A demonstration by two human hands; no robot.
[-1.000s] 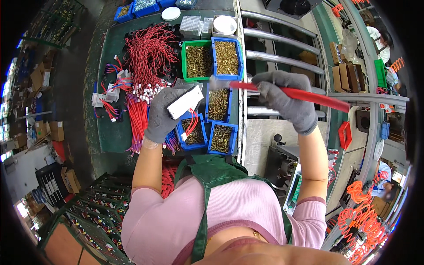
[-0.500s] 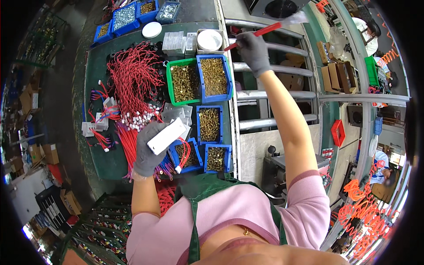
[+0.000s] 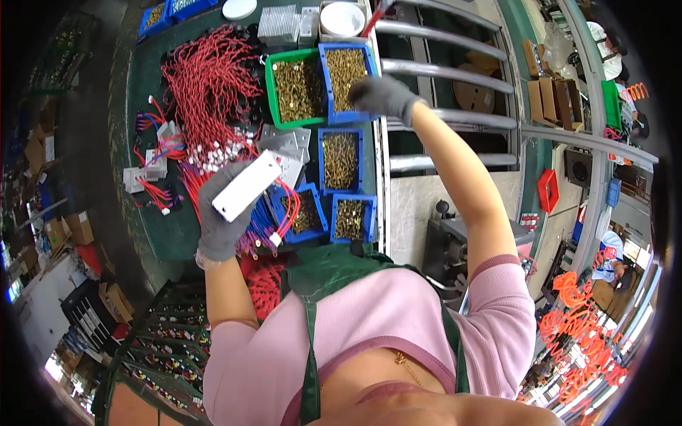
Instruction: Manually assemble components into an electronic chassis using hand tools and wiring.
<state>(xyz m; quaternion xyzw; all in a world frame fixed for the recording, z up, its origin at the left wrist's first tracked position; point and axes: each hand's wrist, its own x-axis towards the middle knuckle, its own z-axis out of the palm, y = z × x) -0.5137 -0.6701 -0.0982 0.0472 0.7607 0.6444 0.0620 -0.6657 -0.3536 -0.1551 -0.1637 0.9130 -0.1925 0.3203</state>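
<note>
My left hand (image 3: 222, 220), in a grey glove, grips a flat white rectangular piece (image 3: 246, 186) with small holes near its ends. Red wires (image 3: 290, 213) with a white connector hang beside it. My right hand (image 3: 387, 98), also gloved, is over the right edge of the long blue bin of brass screws (image 3: 342, 74); its fingertips are curled under and blurred, so what they hold, if anything, is hidden. Against the white tub (image 3: 342, 19) leans a red handle (image 3: 375, 21), its far end cut off by the picture's edge.
A green bin of brass parts (image 3: 297, 91) and smaller blue bins (image 3: 339, 162) stand on the green bench. Twisted red wires (image 3: 206, 78) are heaped to the left, near metal plates (image 3: 277, 25). Metal rollers (image 3: 447, 69) run along the right. Other people (image 3: 611, 266) are at far right.
My right hand has let go of the red-handled tool and come nearer, down to the long blue bin. The left hand still holds the white piece. The whole view has shifted.
</note>
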